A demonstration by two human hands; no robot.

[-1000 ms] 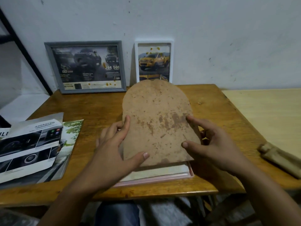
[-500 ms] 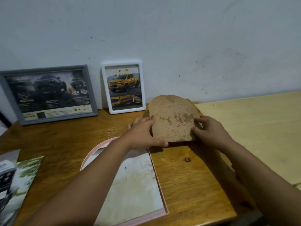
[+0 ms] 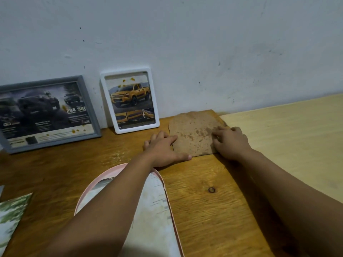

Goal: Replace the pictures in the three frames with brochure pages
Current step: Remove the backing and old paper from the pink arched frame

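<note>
The brown backing board (image 3: 193, 134) lies flat on the table (image 3: 204, 201), both hands' relaxed fingers (image 3: 168, 140) resting on its side edges.

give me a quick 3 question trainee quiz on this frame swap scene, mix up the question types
1. True or false: the stained brown arched backing board lies flat on the brown wooden table.
2. The white-framed picture shows a vehicle of which colour? A red, B yellow, C blue.
3. Fill in: the open arched frame near the person has a ____ rim.

Key: 1 true. 2 B. 3 pink.
</note>
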